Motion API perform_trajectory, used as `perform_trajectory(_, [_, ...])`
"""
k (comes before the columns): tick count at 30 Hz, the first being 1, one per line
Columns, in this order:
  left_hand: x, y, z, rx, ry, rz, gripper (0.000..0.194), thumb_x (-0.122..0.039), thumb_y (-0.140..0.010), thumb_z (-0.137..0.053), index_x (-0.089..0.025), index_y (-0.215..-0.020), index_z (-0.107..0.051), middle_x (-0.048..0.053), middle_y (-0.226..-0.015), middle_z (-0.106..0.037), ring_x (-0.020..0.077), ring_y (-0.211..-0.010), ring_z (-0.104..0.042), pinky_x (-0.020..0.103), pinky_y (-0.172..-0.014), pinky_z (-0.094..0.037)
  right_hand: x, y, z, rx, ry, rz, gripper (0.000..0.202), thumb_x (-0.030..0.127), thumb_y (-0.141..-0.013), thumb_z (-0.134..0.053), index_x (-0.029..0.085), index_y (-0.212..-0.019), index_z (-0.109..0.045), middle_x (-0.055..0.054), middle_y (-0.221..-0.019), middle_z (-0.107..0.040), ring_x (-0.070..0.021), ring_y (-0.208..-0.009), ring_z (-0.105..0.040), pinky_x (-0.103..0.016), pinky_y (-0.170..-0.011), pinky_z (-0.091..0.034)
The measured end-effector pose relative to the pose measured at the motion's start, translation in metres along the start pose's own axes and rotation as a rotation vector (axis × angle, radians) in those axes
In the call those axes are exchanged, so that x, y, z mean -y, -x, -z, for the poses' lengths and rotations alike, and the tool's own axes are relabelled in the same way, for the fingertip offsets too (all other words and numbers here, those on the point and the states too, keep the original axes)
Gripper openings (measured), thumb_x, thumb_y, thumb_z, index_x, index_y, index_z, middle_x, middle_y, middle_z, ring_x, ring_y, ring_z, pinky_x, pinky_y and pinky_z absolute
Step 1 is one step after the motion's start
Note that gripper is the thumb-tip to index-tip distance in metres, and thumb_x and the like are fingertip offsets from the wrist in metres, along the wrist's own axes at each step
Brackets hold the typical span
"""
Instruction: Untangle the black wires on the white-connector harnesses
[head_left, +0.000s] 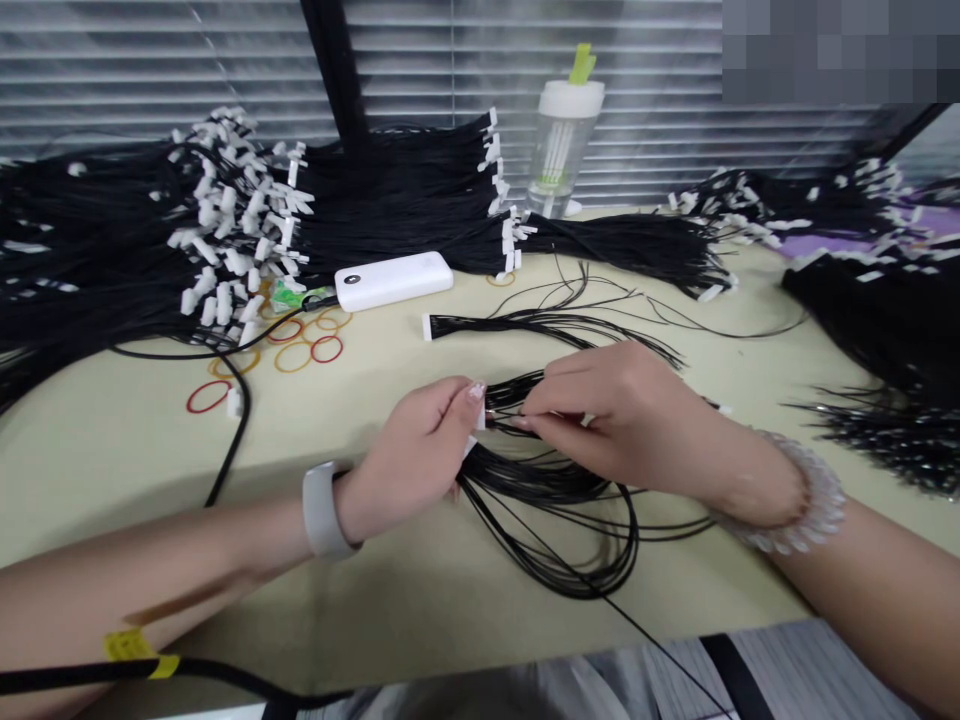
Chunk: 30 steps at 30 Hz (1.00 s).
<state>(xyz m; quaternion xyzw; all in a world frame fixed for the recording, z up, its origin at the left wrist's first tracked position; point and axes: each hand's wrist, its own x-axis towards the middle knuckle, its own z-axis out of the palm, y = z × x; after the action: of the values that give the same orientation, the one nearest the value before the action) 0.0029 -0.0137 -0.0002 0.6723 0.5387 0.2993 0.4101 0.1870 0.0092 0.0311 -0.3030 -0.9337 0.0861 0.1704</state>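
My left hand [420, 440] is closed on a white connector [481, 408], thumb on top, at the middle of the table. Thin black wires run rightward out of it. My right hand [600, 420] pinches a thin black wire [504, 415] just right of the connector, the wire's tip at the connector's face. Below the hands, a looped bundle of black wires [555, 570] with a second white connector [470, 446] hangs by my left fingers. Behind them another black wire bundle [525, 322] with a white end lies on the table.
A white power bank [394, 281] with a black cable lies behind my left hand, near rubber bands [292, 356]. Piles of black wires with white connectors [405, 190] line the back. A bottle [559, 150] stands by the blinds. More wires [870, 340] lie right.
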Motion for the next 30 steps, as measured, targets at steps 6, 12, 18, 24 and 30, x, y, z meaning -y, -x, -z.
perform_trajectory(6, [-0.003, 0.0, 0.0, -0.009, -0.008, 0.0, 0.035, -0.04, -0.086, -0.031, -0.017, -0.06, -0.036, -0.007, -0.048, -0.035, 0.0046, -0.037, -0.039, 0.017, -0.038, -0.034, 0.0, -0.001, -0.001, -0.018, -0.021, 0.042, 0.018, 0.017, -0.08, -0.046, 0.015, -0.068, -0.059, 0.003, -0.058, -0.048, -0.005, -0.056, -0.039, -0.02, -0.055, -0.028])
perform_trajectory(12, [-0.003, 0.0, 0.0, 0.007, -0.047, -0.037, 0.035, -0.037, -0.086, -0.03, -0.017, -0.058, -0.035, -0.006, -0.048, -0.035, 0.0061, -0.041, -0.037, 0.017, -0.04, -0.032, -0.001, 0.0, 0.004, -0.003, -0.008, 0.079, 0.019, 0.018, -0.081, -0.046, 0.015, -0.066, -0.058, 0.003, -0.057, -0.044, -0.0051, -0.054, -0.037, -0.02, -0.052, -0.026])
perform_trajectory(18, [-0.002, 0.0, 0.0, -0.011, -0.056, -0.055, 0.034, -0.036, -0.086, -0.032, -0.018, -0.058, -0.037, -0.005, -0.048, -0.035, 0.0074, -0.044, -0.038, 0.018, -0.041, -0.031, 0.003, -0.003, -0.006, -0.062, 0.021, 0.027, 0.018, 0.016, -0.08, -0.046, 0.015, -0.068, -0.059, 0.001, -0.059, -0.048, -0.0062, -0.056, -0.04, -0.021, -0.053, -0.027])
perform_trajectory(24, [-0.004, 0.002, 0.001, -0.019, -0.045, -0.046, 0.035, -0.036, -0.085, -0.033, -0.018, -0.056, -0.037, -0.005, -0.047, -0.036, 0.0079, -0.043, -0.038, 0.019, -0.041, -0.031, 0.004, -0.003, -0.016, -0.077, 0.031, 0.007, 0.025, 0.018, -0.082, -0.042, 0.014, -0.064, -0.058, 0.0, -0.059, -0.047, -0.0068, -0.056, -0.039, -0.022, -0.054, -0.028])
perform_trajectory(30, [-0.001, 0.003, 0.0, -0.019, 0.08, -0.037, 0.037, -0.041, -0.086, -0.029, -0.017, -0.059, -0.039, -0.005, -0.048, -0.038, 0.007, -0.042, -0.038, 0.018, -0.04, -0.033, 0.004, -0.005, -0.011, -0.081, -0.009, -0.021, 0.02, 0.019, -0.082, -0.045, 0.013, -0.072, -0.06, 0.0, -0.064, -0.053, -0.0074, -0.059, -0.044, -0.021, -0.056, -0.031])
